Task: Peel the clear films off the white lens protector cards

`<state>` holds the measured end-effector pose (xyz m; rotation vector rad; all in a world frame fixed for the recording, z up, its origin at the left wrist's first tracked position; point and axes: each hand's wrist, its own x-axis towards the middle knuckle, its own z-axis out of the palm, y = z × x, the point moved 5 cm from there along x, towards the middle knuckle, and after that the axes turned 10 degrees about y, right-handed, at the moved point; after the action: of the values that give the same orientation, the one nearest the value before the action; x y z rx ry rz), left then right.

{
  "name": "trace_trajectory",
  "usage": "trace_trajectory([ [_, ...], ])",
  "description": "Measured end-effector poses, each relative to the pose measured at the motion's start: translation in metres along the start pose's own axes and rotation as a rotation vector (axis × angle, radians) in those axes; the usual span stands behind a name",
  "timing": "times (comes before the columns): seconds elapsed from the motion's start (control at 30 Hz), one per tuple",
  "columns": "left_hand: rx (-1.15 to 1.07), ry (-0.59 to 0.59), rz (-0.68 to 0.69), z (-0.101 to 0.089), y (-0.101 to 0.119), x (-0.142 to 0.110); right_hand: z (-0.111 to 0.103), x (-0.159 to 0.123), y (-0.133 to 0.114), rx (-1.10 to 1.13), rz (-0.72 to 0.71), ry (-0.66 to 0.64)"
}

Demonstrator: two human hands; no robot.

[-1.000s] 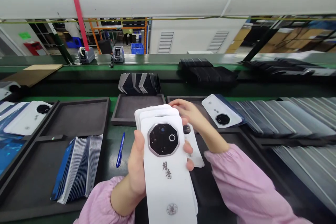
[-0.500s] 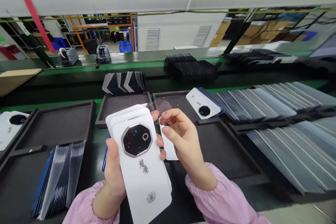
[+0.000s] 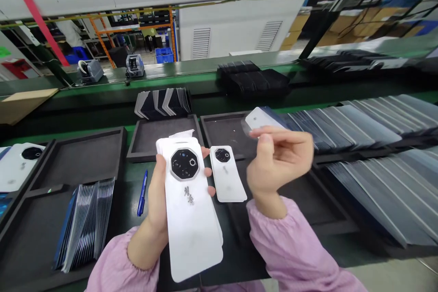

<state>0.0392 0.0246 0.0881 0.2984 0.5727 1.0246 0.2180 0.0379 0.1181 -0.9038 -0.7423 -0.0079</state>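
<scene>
My left hand [image 3: 155, 205] is closed around a small stack of white phone back covers [image 3: 195, 242]. The top cover faces me, with a black octagonal camera panel and dark lettering below it. A pale strip sticks out past the stack's upper edge. To the right, my right hand [image 3: 278, 164] is raised, thumb and fingers pinching a small clear film [image 3: 245, 126], which is faint against the background. Between my hands, more white phone covers [image 3: 228, 180] lie on the dark bench. A blue pen [image 3: 142, 194] rests left of my left hand.
Dark trays [image 3: 78, 157] sit at left and centre. Rows of grey-blue sheets [image 3: 369, 196] fill the right side, and a fanned stack [image 3: 87, 223] stands at left. Two tape dispensers [image 3: 135, 65] are on the back ledge. Black stacked pieces [image 3: 253, 77] lie at the back.
My right hand has moved right and up, away from the stack, carrying the clear film. The covers on the bench and the pen now show more fully. The left hand's stack is more upright.
</scene>
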Motion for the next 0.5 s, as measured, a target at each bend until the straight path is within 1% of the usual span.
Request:
trace_trajectory([
  [0.03, -0.027, 0.042, -0.042, 0.000, 0.000, 0.003, -0.002, 0.007, 0.000, -0.063, -0.035, -0.026],
  [0.07, -0.058, 0.081, -0.091, 0.001, 0.000, 0.006, -0.002, 0.013, 0.001, -0.122, -0.023, -0.101],
  [0.13, -0.105, 0.127, -0.182, 0.002, -0.003, 0.010, -0.001, 0.024, 0.005, -0.152, 0.102, -0.297],
  [0.17, -0.113, 0.127, -0.214, 0.001, -0.005, 0.012, -0.001, 0.027, 0.007, -0.099, 0.191, -0.393],
  [0.23, -0.109, 0.088, -0.230, -0.001, -0.009, 0.014, 0.004, 0.027, 0.006, 0.151, 0.371, -0.619],
  [0.3, -0.091, 0.007, -0.202, -0.005, -0.013, 0.015, 0.012, 0.018, 0.000, 0.437, 0.507, -0.904],
  [0.33, -0.073, -0.049, -0.186, -0.006, -0.014, 0.015, 0.015, 0.011, -0.003, 0.526, 0.553, -1.039],
  [0.37, -0.051, -0.104, -0.167, -0.007, -0.015, 0.014, 0.017, 0.004, -0.006, 0.575, 0.592, -1.141],
  [0.4, -0.029, -0.150, -0.141, -0.007, -0.015, 0.013, 0.018, -0.004, -0.007, 0.595, 0.630, -1.201],
  [0.43, -0.012, -0.190, -0.108, -0.005, -0.014, 0.011, 0.019, -0.010, -0.007, 0.602, 0.664, -1.223],
  [0.5, 0.010, -0.240, -0.037, -0.001, -0.010, 0.008, 0.019, -0.020, -0.010, 0.625, 0.698, -1.208],
])
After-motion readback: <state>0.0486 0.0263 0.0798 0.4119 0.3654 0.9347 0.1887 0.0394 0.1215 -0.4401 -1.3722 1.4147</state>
